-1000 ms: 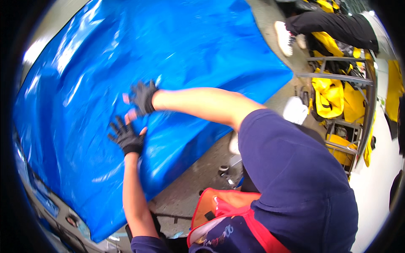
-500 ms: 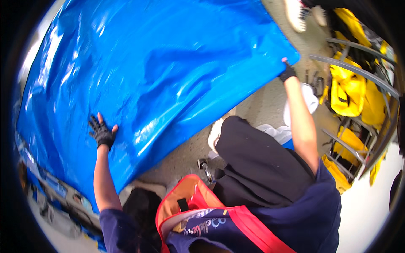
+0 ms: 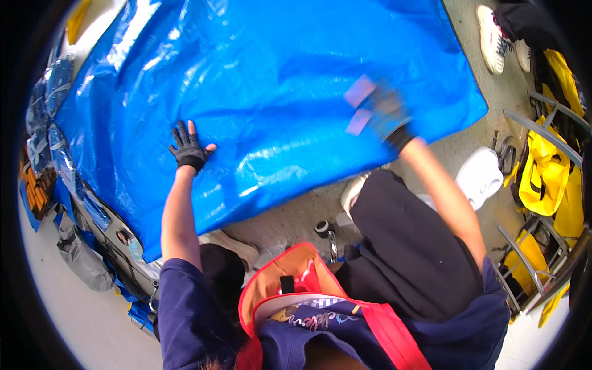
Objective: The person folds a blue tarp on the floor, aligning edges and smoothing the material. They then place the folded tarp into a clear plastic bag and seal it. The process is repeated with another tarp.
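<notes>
A large shiny blue plastic sheet (image 3: 265, 80) lies spread on the floor and fills the upper half of the view. My left hand (image 3: 188, 148), in a black fingerless glove, presses flat on the sheet near its lower left part, fingers spread. My right hand (image 3: 379, 111), also gloved, is blurred with motion over the sheet's right part, fingers apart and holding nothing. My dark trousers (image 3: 407, 246) and a white shoe (image 3: 353, 192) sit just below the sheet's near edge.
Yellow bags (image 3: 546, 172) hang on grey metal frames (image 3: 524, 117) at the right. Another person's white shoe (image 3: 493, 37) stands at the top right. A white cap-like object (image 3: 482, 176) lies on the concrete floor (image 3: 296, 216). Folded blue and grey material (image 3: 74, 246) piles at the left.
My right hand has come off the sheet's right corner and swept left onto its surface. My left hand has moved up and right across the sheet. The view has shifted.
</notes>
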### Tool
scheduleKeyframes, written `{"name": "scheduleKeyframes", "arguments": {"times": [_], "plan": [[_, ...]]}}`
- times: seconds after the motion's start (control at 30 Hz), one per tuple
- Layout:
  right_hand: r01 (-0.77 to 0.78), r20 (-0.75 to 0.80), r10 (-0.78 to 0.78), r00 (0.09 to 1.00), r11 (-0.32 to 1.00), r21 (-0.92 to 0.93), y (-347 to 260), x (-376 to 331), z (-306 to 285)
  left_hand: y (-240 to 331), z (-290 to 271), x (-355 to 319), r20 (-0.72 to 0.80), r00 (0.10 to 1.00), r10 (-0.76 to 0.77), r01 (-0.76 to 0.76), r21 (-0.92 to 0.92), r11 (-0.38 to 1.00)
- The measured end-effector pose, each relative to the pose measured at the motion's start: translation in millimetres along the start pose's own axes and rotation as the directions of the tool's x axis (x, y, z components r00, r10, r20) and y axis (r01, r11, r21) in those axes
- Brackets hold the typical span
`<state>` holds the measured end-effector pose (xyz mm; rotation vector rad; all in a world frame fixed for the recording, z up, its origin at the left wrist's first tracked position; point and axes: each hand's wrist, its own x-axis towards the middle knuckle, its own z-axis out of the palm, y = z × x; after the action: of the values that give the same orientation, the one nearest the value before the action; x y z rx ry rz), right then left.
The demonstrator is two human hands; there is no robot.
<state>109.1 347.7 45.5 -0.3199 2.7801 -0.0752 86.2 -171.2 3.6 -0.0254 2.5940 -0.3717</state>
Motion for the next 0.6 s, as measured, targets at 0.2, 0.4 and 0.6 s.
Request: {"name": "scheduleKeyframes", "arguments": {"times": [0.2, 0.4, 0.6], "plan": [[0.543, 0.507, -0.536, 0.676, 0.826, 0.149, -106.0, -78.6, 40.5, 5.9, -17.7, -4.5, 0.101, 0.994, -0.042, 0.033, 0.085, 0.996], [0.291, 0.483, -0.284, 0.828, 0.955, 0.063, -56.6, -79.2, 19.1, 30.8, 7.3, -123.0, -0.228, 0.878, 0.420, -0.474, -0.310, 0.824], [0.391, 0.118, -0.387, 0.914, 0.920, -0.012, 44.1, -108.5, 3.1, -27.9, 99.5, -265.6, 0.180, 0.976, 0.125, -0.084, -0.218, 0.972]]}}
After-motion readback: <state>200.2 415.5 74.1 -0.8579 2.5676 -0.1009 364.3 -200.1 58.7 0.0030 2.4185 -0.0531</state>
